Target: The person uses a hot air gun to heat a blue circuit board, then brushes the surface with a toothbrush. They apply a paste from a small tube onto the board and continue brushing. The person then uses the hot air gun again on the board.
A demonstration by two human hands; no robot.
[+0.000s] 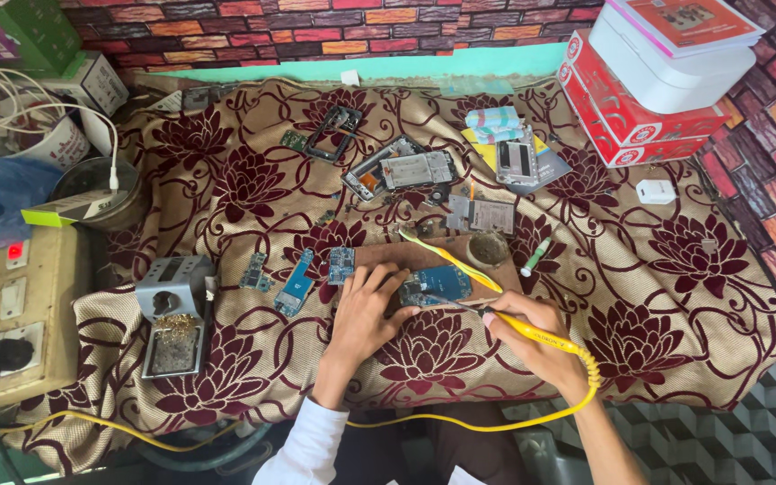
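Hands (365,310) amid scattered circuit boards (296,280)

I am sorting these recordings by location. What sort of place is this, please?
Probably a small phone repair bench: opened phone frames, loose circuit boards, and a yellow soldering iron in the right hand.

Lighting: bright, even, diffuse; colours saturated. Shadows: soft and short, pooled under the left hand (365,314) and just beneath the right hand (532,337). Glare: mild sheen on the white box (666,67) far above the right hand. Focus: sharp around both hands; slight softness and wide-angle bending toward the frame edges, dimmer below the wrists
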